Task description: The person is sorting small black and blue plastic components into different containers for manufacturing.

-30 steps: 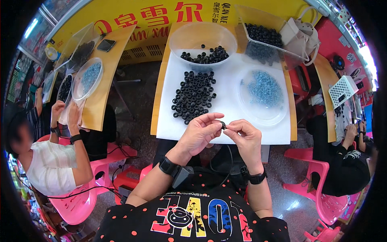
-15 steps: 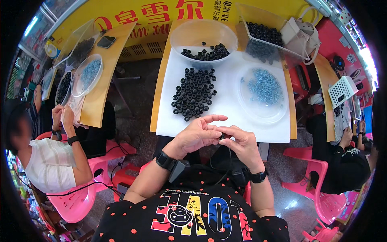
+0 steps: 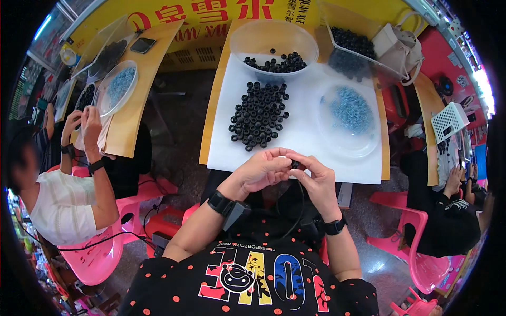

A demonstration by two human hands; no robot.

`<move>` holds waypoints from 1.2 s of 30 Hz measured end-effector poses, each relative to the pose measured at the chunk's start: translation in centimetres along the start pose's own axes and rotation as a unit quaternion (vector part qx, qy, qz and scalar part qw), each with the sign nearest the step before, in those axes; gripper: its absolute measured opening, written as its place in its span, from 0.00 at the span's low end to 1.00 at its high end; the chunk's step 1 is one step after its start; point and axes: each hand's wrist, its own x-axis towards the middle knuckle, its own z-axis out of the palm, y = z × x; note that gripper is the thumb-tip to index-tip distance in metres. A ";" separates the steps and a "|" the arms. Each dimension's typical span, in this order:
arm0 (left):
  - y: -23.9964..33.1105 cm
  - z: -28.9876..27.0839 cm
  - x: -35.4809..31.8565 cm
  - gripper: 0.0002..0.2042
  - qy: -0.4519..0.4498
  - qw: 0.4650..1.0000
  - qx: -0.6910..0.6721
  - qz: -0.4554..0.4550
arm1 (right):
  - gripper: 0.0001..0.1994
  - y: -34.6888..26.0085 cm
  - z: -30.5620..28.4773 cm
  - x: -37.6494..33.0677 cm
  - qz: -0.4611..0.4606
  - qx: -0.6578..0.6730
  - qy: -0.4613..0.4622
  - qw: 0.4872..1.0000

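Both my hands meet just in front of the table's near edge, fingertips together. A small black bead (image 3: 294,164) shows between them. My left hand (image 3: 262,169) pinches at it from the left with thumb and index finger. From the right, my right hand (image 3: 318,181) holds it between thumb and fingers. A thin dark cord (image 3: 303,203) hangs in a curve below my right hand; its upper end is hidden by the fingers. Beyond my hands, a heap of black beads (image 3: 258,113) lies on the white sheet (image 3: 308,124).
A clear round bowl (image 3: 274,31) with black beads stands at the back. On the right lie a clear round tray (image 3: 358,150) of blue beads (image 3: 350,109) and a clear box (image 3: 363,58) of black beads. A white bag (image 3: 390,45) sits behind. People work at both sides.
My two hands have drawn closer together, with the left index finger, earlier stretched out, now bent in toward the bead. The view has shifted slightly. The person at left has raised their hands.
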 end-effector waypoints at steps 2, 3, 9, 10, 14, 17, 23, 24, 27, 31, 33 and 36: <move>0.1 0.2 0.9 0.15 0.024 0.999 0.013 0.032 | 0.19 0.9 -0.4 0.4 -0.004 0.019 0.011 1.000; 0.3 0.5 1.2 0.15 0.039 0.995 0.057 0.067 | 0.19 1.3 -0.6 0.7 -0.006 0.010 0.016 1.000; 0.8 1.6 2.7 0.16 0.122 0.891 0.369 0.234 | 0.17 3.2 -2.0 2.1 0.024 0.003 0.062 0.998; 0.1 1.3 3.0 0.13 0.153 0.848 0.433 0.263 | 0.13 3.5 -2.0 2.2 -0.007 -0.046 0.093 0.995; -0.9 0.0 3.1 0.09 0.120 0.673 0.615 0.392 | 0.08 5.0 -1.7 2.4 -0.062 -0.139 0.092 0.984; -1.4 -0.3 2.9 0.09 0.130 0.647 0.621 0.422 | 0.06 5.0 -1.1 2.5 -0.043 -0.134 0.080 0.987; -1.4 -0.7 2.6 0.08 0.124 0.597 0.650 0.453 | 0.06 5.0 -0.8 2.8 -0.048 -0.126 0.066 0.989; -1.4 -0.8 2.6 0.08 0.120 0.592 0.654 0.455 | 0.05 5.5 -1.0 2.8 -0.059 -0.132 0.061 0.988; -1.4 -1.0 2.7 0.08 0.112 0.578 0.666 0.458 | 0.05 6.1 -1.1 3.0 -0.100 -0.159 0.048 0.981; -1.5 -1.2 2.6 0.07 0.109 0.575 0.674 0.451 | 0.07 6.2 -0.9 3.1 -0.117 -0.175 0.041 0.977; -1.5 -1.4 2.7 0.07 0.103 0.576 0.678 0.444 | 0.07 6.3 -0.9 3.1 -0.128 -0.192 0.028 0.973; -1.6 -1.8 2.8 0.06 0.093 0.578 0.685 0.435 | 0.07 6.6 -1.1 3.3 -0.134 -0.199 0.019 0.971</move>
